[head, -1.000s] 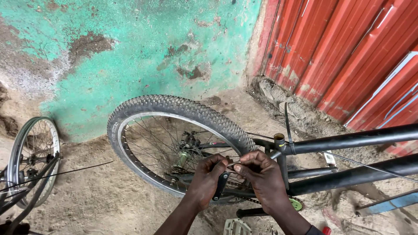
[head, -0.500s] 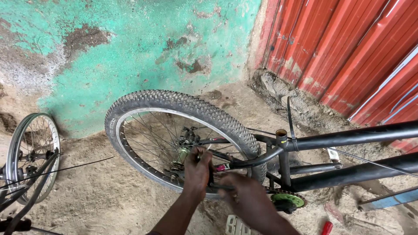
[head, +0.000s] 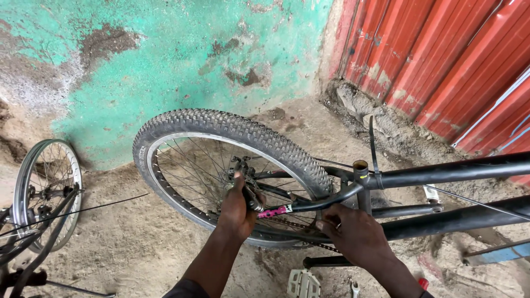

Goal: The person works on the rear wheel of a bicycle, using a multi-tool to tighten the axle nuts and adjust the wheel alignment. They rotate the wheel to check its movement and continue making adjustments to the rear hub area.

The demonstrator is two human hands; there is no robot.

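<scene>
A black bicycle frame (head: 441, 176) lies across the sandy ground with its knobby rear wheel (head: 232, 132) upright in the middle. My left hand (head: 237, 207) is closed on the rear derailleur (head: 248, 185) at the wheel's hub, among the spokes. My right hand (head: 356, 234) grips the lower frame tube just behind the tyre, beside the chain (head: 287, 223). A short pink part (head: 273, 211) sticks out along the frame between my two hands.
A second, bare spoked wheel (head: 47, 193) stands at the left edge. A peeling green wall (head: 182, 55) is behind, a red corrugated metal wall (head: 441, 60) at the right. A white pedal (head: 302, 284) and small tools lie on the ground near my arms.
My left hand has moved up from the frame to the derailleur at the hub. My right hand has shifted right onto the frame tube. The view has tilted slightly.
</scene>
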